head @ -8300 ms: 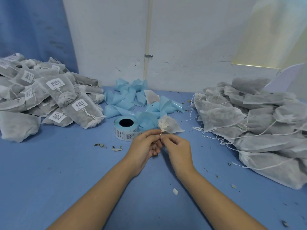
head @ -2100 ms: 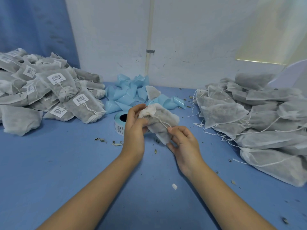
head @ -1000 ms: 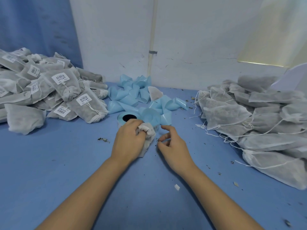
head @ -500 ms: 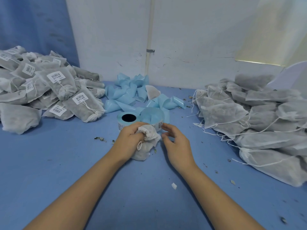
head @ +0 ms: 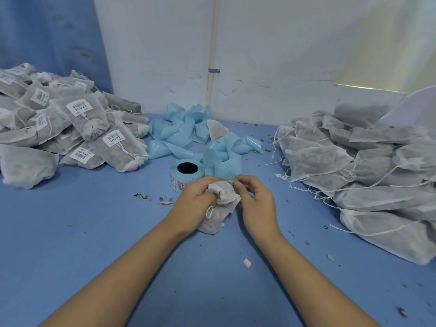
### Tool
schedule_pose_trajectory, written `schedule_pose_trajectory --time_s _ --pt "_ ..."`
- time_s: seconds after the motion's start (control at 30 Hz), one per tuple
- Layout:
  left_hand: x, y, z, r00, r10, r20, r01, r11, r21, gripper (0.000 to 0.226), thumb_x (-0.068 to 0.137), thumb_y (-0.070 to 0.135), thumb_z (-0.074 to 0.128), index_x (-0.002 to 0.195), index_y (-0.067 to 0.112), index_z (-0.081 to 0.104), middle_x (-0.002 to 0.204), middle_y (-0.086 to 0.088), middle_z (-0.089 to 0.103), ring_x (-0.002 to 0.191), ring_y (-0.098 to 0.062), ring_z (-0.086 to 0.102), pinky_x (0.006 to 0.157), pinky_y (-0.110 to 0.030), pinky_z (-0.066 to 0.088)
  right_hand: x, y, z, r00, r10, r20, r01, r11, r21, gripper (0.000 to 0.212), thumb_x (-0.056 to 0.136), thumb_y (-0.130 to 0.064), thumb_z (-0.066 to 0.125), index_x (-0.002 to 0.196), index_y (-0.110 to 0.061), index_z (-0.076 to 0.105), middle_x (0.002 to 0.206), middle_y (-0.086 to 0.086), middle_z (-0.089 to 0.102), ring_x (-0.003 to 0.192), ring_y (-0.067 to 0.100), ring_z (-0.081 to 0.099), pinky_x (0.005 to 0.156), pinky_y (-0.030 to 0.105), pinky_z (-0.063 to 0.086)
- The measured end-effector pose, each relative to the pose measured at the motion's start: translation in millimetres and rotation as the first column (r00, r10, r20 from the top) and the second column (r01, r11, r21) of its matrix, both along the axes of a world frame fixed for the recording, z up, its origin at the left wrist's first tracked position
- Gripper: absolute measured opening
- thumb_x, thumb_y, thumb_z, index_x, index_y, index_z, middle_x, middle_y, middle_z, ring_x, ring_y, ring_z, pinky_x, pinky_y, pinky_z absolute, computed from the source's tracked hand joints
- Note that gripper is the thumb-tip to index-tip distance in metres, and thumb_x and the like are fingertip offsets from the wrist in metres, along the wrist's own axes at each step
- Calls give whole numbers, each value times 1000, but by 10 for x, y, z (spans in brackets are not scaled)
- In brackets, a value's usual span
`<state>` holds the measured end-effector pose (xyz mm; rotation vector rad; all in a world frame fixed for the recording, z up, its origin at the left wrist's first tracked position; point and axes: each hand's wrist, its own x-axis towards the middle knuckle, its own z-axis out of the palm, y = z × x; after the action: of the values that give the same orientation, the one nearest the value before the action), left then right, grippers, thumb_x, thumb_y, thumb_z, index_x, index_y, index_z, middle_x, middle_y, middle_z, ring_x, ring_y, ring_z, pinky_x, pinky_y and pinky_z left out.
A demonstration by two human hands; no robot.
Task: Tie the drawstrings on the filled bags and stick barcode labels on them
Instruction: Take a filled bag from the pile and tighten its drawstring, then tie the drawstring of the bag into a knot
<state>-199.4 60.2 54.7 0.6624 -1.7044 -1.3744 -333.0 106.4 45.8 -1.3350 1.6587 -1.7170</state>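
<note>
Left hand point(head: 197, 201) grips the filled bag point(head: 215, 224) round its gathered neck, fingers curled over the bunched white mesh; a loop of drawstring point(head: 209, 212) hangs out below the knuckles. Bag's lower end rests on the blue table point(head: 94, 232), centre of view, just in front of the label roll point(head: 182, 177).

Right hand point(head: 256, 204) sits beside the bag, fingers curled, fingertips point(head: 238, 184) at the bag's top where it meets the loose blue liner point(head: 224, 166) trailing off the roll. Whether it pinches anything — string, liner or label — cannot be told.

Surroundings:
- left, well apart: heap of tied bags point(head: 77, 128) with white barcode labels on several.
- right: heap of filled bags point(head: 365, 171) with no labels showing, strings trailing loose onto the table.
- behind the roll, against the wall: tangle of spent liner strip point(head: 186, 128).
- leaf crumbs point(head: 144, 196) left of the hands; small white scrap point(head: 247, 263) between the forearms.
</note>
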Motion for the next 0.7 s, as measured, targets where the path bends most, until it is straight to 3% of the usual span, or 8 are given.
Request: schedule_pose_trajectory --time_s 0.17,0.27,0.43,0.5,0.6,0.7 --pt "-12 7 12 999 32 -2 -32 999 14 32 84 -14 46 94 7 69 97 -1 67 88 -8 63 76 -15 48 -13 -19 -11 998 -44 41 44 999 0 24 94 -14 57 84 -34 64 83 -17 68 81 -2 62 79 19 49" --pt "-16 14 17 998 70 -9 -69 998 9 31 83 -13 46 94 6 68 99 -3 68 89 -6 62 78 -14 47 -19 -14 -8 994 -80 70 80 997 1 23 94 -14 58 83 -34 65 84 -17 68 81 -2 61 79 18 48" --pt "-22 3 32 988 149 -37 -151 987 -47 40 86 -11 46 99 22 64 113 5 62 100 3 58 85 -6 41 -99 -15 10 941 -236 242 244 970 -1 14 92 -15 60 87 -25 70 88 -5 68 81 9 60 78 19 48" --pt "-20 -30 27 985 168 -35 -170 984 -56 42 87 -11 45 109 21 61 121 6 58 109 1 54 90 -5 38 -111 1 33 909 -221 353 236 972 -2 16 92 -11 61 86 -21 71 79 -6 68 73 4 61 72 15 49" --pt "-24 -54 6 982 179 -59 -181 983 -25 53 90 -9 45 124 31 50 137 13 48 124 4 45 101 -9 33 -99 20 48 914 -197 354 203 979 19 21 88 -6 64 84 -26 72 83 -11 71 75 -2 63 72 10 47" --pt "-37 -53 3 974 205 -99 -207 978 -4 55 92 -5 47 117 45 44 145 15 39 132 2 37 103 -10 33 -81 30 72 904 -173 391 181 983 17 19 87 -7 65 87 -24 73 85 -12 72 76 -5 64 70 8 48"
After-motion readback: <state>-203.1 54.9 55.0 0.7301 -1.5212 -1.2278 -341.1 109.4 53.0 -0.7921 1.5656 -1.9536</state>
